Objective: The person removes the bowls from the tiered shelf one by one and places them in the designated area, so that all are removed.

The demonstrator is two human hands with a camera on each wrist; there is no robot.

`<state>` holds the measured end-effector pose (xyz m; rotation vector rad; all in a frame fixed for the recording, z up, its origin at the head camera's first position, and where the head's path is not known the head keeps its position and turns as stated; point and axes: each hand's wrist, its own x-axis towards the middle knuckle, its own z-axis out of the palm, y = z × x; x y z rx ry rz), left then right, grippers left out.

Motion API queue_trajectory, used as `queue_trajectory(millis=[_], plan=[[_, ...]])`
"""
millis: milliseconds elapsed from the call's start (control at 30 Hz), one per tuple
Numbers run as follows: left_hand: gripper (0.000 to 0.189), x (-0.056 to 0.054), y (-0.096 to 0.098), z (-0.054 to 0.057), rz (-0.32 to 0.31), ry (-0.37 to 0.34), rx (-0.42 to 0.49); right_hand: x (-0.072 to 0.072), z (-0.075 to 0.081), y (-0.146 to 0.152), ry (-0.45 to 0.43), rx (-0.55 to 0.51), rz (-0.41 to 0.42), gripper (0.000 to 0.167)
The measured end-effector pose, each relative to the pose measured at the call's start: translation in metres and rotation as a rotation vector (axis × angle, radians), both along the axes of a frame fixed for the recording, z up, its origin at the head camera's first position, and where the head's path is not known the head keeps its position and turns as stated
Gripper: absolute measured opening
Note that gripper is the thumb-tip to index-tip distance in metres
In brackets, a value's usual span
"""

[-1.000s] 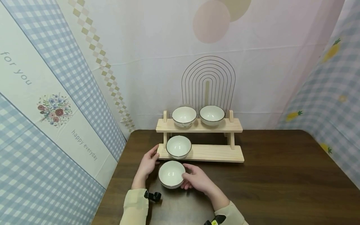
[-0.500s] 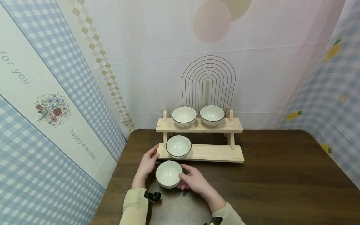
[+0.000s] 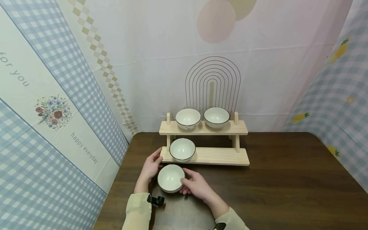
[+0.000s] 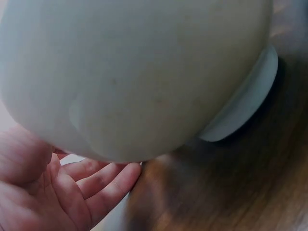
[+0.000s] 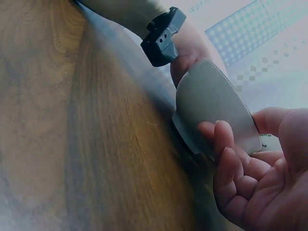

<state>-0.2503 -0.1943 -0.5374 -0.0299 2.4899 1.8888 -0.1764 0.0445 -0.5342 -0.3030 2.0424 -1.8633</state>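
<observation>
A white bowl (image 3: 171, 178) with a dark rim is held just in front of the two-tier wooden stand (image 3: 221, 156). My right hand (image 3: 196, 184) pinches its right side, thumb at the rim and fingers beneath; the right wrist view shows the bowl (image 5: 214, 103) slightly tilted, its foot close to the tabletop. My left hand (image 3: 150, 166) holds the left end of the stand's lower board between thumb and fingers. In the left wrist view the bowl (image 4: 144, 72) hides the thumb and the board. Another bowl (image 3: 182, 149) sits on the left of that lower board.
Two matching bowls, one at left (image 3: 188, 118) and one at right (image 3: 216, 117), stand on the upper board. The dark wooden table (image 3: 281, 179) reaches the patterned cloth wall (image 3: 161, 80) behind. A black wrist camera (image 3: 156, 200) on the left forearm sits close to the held bowl.
My right hand has moved a short way left with the bowl, toward my left wrist. The left hand, stand and other bowls have stayed in place.
</observation>
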Motion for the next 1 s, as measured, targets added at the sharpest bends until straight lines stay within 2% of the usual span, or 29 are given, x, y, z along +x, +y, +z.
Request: queue_trajectory(millis=[200, 500, 1000], plan=[[0.049, 0.0009, 0.0, 0.0017, 0.01, -0.002, -0.007, 0.0014, 0.0003, -0.0024, -0.002, -0.016, -0.001, 0.069], [0.048, -0.0008, -0.0014, -0.0015, 0.011, 0.012, -0.021, 0.0021, -0.0011, -0.0027, -0.013, -0.028, 0.024, 0.072], [0.049, 0.0028, -0.0008, 0.001, -0.002, 0.012, 0.008, 0.0057, 0.0005, -0.0035, -0.028, -0.01, 0.034, 0.074]])
